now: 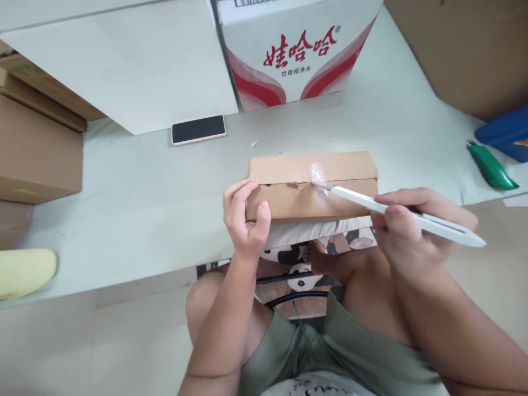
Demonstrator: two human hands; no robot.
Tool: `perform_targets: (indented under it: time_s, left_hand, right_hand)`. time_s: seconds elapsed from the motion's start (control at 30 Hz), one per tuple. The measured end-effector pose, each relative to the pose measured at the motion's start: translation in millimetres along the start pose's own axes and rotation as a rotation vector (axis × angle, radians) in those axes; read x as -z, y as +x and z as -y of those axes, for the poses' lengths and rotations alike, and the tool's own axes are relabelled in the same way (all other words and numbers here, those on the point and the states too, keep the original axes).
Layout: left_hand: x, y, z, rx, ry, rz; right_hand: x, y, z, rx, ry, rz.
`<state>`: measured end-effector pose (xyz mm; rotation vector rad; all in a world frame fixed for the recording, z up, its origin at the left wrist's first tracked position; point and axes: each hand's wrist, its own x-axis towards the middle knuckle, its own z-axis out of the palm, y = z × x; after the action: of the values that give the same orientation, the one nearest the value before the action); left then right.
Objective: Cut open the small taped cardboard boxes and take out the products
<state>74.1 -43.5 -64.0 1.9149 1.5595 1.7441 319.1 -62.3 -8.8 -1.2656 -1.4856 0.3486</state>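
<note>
I have the left hand (247,214) at the left end of a small brown cardboard box (289,203), its fingers grasping that corner: the thumb presses on the near panel and the others curl over by the seam. The box sits at the near edge of the bench (136,220), right in front of the seated person's green shorts (363,352). In the right hand (416,228) I see the fingers clenched round a slim white utility knife (358,199), its back end jutting out past the palm. The thin blade points left and meets the clear tape (318,190) that crosses the seam; I can't tell how deep the tip goes. Just left of the tape the cardboard edge is torn and ragged.

Beyond the box I make out a tiny white scrap (253,144) and a smartphone (198,131) lying screen up beside a big white panel (136,66). Next to that stands a Wahaha water carton (301,82) with red lettering. On my right there's a green-handled tool (490,168) near a blue item (503,132), with a large brown carton (462,55) behind them. Over on my left I get stacked brown boxes (37,148) and a pale yellow rounded object (25,272), partly out of view
</note>
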Motion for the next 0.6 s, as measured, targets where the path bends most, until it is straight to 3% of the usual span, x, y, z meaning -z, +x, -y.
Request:
perform_targets:
  time_s: [0.1,0.27,0.47,0.6]
  left_hand:
    - [-0.1,0.5,0.3,-0.003,-0.014,0.002]
    - [-0.8,1.1,2.2,0.008,-0.009,0.003]
    - [-4.2,2.1,0.4,0.019,0.019,0.014]
    - [-6.2,3.6,0.4,0.023,0.029,0.002]
  right_hand:
    - [-3.1,6.5,9.2,0.094,-0.036,-0.051]
    - [2.5,17.1,22.6,0.050,-0.041,0.130]
    - [8.8,17.0,22.0,-0.004,-0.063,0.085]
    - [7.5,17.8,20.4,0.041,-0.050,0.155]
